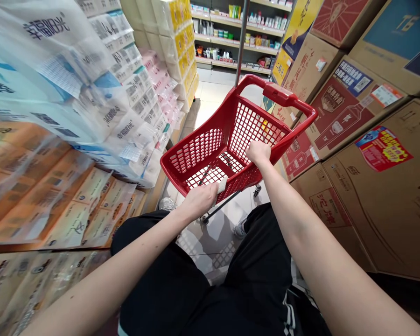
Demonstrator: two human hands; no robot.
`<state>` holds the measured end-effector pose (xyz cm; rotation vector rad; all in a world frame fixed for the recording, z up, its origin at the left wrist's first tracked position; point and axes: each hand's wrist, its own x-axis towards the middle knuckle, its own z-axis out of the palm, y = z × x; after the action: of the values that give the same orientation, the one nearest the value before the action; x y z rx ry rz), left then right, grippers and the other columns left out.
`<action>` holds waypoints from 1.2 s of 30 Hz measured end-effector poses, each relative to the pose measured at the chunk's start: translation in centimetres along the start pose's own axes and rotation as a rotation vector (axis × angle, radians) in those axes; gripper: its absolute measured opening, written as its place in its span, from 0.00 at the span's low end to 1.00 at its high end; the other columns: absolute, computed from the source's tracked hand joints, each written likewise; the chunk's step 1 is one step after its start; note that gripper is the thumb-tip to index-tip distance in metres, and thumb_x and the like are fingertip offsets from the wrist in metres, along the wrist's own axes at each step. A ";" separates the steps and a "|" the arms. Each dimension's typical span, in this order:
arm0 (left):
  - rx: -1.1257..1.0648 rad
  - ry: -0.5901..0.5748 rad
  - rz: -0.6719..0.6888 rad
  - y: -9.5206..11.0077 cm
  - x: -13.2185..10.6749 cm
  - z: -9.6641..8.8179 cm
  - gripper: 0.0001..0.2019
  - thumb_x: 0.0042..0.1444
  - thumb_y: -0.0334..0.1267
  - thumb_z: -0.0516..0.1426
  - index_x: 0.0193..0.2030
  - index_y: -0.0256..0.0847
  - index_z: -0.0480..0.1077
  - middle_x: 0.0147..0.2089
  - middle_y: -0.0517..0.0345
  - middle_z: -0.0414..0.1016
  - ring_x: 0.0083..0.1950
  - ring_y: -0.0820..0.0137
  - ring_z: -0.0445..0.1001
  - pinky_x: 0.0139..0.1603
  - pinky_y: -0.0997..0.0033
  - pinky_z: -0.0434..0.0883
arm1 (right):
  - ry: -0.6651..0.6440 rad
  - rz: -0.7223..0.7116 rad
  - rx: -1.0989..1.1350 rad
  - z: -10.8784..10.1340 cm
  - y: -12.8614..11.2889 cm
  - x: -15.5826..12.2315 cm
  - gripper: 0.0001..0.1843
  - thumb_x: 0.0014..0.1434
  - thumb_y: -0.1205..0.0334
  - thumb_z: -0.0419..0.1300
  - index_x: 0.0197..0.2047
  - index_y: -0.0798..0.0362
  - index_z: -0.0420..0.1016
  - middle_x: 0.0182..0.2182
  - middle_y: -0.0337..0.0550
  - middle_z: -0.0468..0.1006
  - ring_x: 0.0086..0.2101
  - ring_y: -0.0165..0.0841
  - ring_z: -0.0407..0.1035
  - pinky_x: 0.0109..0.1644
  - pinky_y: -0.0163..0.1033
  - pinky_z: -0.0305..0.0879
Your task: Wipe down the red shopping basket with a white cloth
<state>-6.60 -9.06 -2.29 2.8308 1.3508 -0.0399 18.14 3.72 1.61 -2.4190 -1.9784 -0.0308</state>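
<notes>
A red plastic shopping cart (210, 144) with a lattice basket stands at an angle in front of me, and nothing lies in its basket. My right hand (259, 152) is closed round the near side rim of the cart. Lower down, my left hand (202, 199) is a fist at the same rim, with a small white textured cloth (222, 185) poking out beyond the fingers. The cloth touches or nearly touches the rim; I cannot tell which. The cart's handle bar (282, 94) points away to the right, and a thin metal pole (243, 42) rises behind it.
Stacked tissue packs (126, 70) and orange paper packs (38, 186) crowd the left. Large cardboard cartons (367, 177) wall off the right side. Shelves with bottles and tubes (238, 44) stand at the back. Tiled floor (210, 238) shows between my legs and beneath the cart.
</notes>
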 end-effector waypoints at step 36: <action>-0.295 0.074 -0.173 7.2 5.7 -0.4 0.29 0.68 0.50 0.32 0.52 0.41 0.69 0.39 0.51 0.79 0.39 0.63 0.78 0.37 0.68 0.68 | -0.008 0.007 -0.040 1.2 5.6 0.1 0.17 0.62 0.59 0.50 0.42 0.53 0.79 0.43 0.53 0.81 0.43 0.41 0.74 0.48 0.42 0.65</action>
<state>2.56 -9.19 -2.08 2.4920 1.4730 0.2449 23.68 2.72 0.39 -2.4542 -1.9916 -0.0612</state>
